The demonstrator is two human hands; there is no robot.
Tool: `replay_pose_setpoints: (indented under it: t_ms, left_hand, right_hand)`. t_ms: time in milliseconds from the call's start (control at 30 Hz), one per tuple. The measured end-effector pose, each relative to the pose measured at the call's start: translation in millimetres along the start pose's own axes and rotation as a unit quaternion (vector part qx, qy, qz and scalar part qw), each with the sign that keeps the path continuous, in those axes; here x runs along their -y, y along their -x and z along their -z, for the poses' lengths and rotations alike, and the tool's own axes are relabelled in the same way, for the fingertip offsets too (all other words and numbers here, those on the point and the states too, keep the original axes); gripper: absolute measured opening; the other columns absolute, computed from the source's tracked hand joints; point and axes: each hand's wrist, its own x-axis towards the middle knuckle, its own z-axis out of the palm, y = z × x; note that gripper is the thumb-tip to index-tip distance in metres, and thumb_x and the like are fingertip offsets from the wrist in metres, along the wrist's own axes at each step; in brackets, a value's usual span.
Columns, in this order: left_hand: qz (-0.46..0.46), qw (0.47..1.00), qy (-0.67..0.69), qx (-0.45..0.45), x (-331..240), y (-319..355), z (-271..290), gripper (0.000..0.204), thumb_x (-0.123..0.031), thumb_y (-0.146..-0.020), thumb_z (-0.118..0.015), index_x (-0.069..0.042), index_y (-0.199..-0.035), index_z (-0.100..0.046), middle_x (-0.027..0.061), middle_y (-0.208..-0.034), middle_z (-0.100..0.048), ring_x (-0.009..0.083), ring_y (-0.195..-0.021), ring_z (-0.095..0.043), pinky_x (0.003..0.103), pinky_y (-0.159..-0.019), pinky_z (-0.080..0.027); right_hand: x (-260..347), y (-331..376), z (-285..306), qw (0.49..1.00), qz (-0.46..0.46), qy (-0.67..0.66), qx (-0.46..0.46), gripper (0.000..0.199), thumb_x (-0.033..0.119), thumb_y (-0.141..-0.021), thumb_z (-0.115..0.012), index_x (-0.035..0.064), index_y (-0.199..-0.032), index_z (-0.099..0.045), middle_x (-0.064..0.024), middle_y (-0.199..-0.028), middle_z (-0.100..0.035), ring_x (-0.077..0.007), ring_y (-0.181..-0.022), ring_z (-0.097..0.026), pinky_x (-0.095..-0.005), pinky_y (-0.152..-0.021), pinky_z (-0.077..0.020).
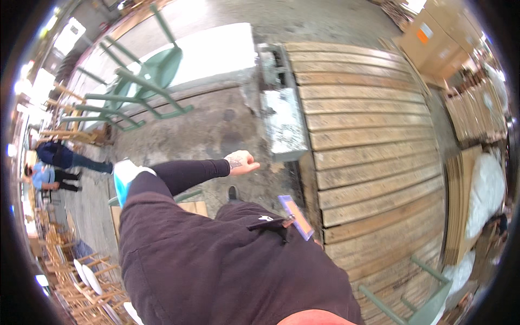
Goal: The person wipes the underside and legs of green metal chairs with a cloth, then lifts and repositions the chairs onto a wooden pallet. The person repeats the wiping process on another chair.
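My left hand (pixel 244 162) is held in front of my body at the end of a black sleeve. Its fingers are curled in, and nothing shows in them. It hovers over the grey concrete floor (pixel 216 122), apart from the nearby metal box (pixel 285 122) with its scuffed top. My right hand does not show; my dark jacket (pixel 233 265) fills that side. A badge (pixel 296 218) with a purple edge hangs from the jacket. Green chairs (pixel 162 67) lie legs-up on a white-topped table (pixel 225 49) at the far left.
A wide slatted wooden platform (pixel 374 130) runs along the right. Part of a green chair frame (pixel 430 300) is at its near end. Cardboard boxes (pixel 436 40) and flat cardboard stacks (pixel 460 200) stand beyond. Two people (pixel 54 157) stand at left, above piled wooden chair frames (pixel 81 281).
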Motion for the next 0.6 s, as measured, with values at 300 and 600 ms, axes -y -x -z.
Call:
replay_pose_setpoints:
  t_ms: [300, 600]
  left_hand:
    - [0.120, 0.704, 0.523, -0.465, 241.3, 59.9, 84.4, 0.031, -0.026, -0.083, -0.081, -0.006, -0.071, -0.060, -0.0038, -0.067, -0.055, 0.0095, -0.061, -0.050, 0.030, -0.060, -0.045]
    - [-0.015, 0.626, 0.231, -0.744, 410.3, 94.2, 352.5, 0.086, -0.016, -0.079, -0.089, -0.004, -0.148, -0.040, 0.0094, -0.130, -0.054, 0.0197, -0.106, -0.062, 0.032, -0.089, -0.055]
  right_hand:
    - [281.4, -66.1, 32.9, 0.982, 0.082, 0.117, -0.126, 0.060, 0.046, -0.097, -0.057, -0.0103, -0.086, -0.072, -0.0246, -0.074, -0.071, -0.0372, -0.072, -0.075, -0.0485, -0.072, -0.0579]
    - [620.2, -104.8, -111.1, 0.869, 0.475, 0.107, -0.084, 0.051, 0.041, -0.097, -0.066, -0.0020, -0.071, -0.061, -0.0228, -0.068, -0.059, -0.0359, -0.060, -0.057, -0.0437, -0.062, -0.0474]
